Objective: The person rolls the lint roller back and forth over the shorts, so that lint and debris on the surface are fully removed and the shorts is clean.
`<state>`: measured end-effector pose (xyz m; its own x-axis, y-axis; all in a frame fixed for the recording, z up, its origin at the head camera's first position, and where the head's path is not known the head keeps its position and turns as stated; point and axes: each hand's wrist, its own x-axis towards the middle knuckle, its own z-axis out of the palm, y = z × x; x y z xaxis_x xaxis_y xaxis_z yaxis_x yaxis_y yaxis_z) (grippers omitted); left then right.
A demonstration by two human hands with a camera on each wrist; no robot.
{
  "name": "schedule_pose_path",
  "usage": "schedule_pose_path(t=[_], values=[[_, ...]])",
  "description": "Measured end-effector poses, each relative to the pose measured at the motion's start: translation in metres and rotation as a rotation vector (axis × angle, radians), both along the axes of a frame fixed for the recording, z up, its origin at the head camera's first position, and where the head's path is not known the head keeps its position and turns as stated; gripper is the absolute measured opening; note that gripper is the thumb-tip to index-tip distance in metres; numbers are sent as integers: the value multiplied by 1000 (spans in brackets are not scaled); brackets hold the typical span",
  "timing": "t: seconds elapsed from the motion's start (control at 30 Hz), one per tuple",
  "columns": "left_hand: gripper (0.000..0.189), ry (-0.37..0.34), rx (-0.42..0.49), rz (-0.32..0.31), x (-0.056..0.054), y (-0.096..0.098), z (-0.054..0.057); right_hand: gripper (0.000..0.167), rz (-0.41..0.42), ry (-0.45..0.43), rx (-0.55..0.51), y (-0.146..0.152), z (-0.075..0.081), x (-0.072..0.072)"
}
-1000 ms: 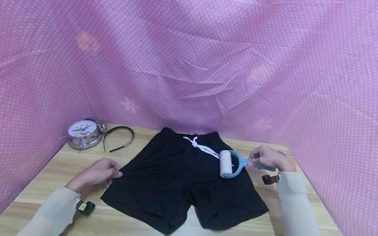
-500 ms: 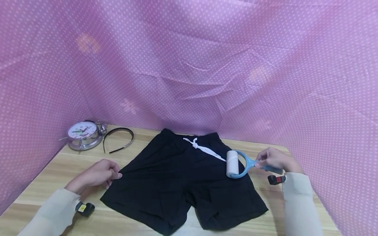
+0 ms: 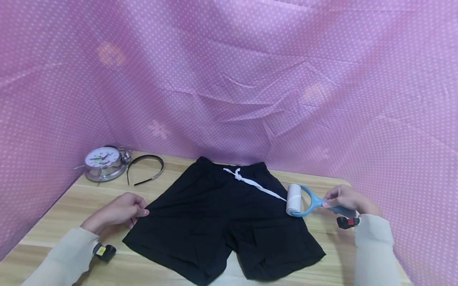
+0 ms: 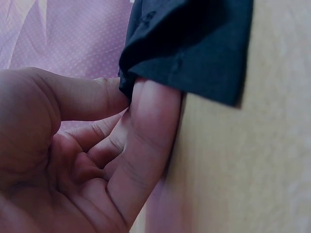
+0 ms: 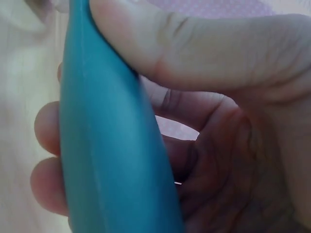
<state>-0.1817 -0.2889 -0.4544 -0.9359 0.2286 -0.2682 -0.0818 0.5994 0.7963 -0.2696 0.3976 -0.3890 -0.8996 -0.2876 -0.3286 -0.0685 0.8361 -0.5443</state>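
A pair of black shorts [image 3: 214,214] lies spread out on the wooden table, its waistband toward the back. My left hand [image 3: 119,210] pinches the left side edge of the shorts; in the left wrist view, thumb and forefinger hold a fold of the black cloth [image 4: 194,58]. On the right, my right hand [image 3: 345,200] grips the blue handle [image 5: 112,131] of a lint roller [image 3: 294,199]. The roller's white sheet roll sits at the right side edge of the shorts, and the end of the white drawstring [image 3: 259,186] reaches it.
An alarm clock [image 3: 103,159] lies face up at the back left of the wooden table [image 3: 64,202]. Next to it is a black headband [image 3: 144,158]. Pink dotted cloth [image 3: 229,79] hangs behind and along both sides.
My right hand has moved to the right with the lint roller, from over the shorts to their right edge. The drawstring end has been drawn along rightward. My left hand has stayed in place.
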Motion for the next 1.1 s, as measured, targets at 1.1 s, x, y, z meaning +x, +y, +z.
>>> schedule_pose_path(t=[1.1], values=[[28, -41, 46, -36, 4, 0, 8, 29, 13, -89, 154, 46, 21, 23]])
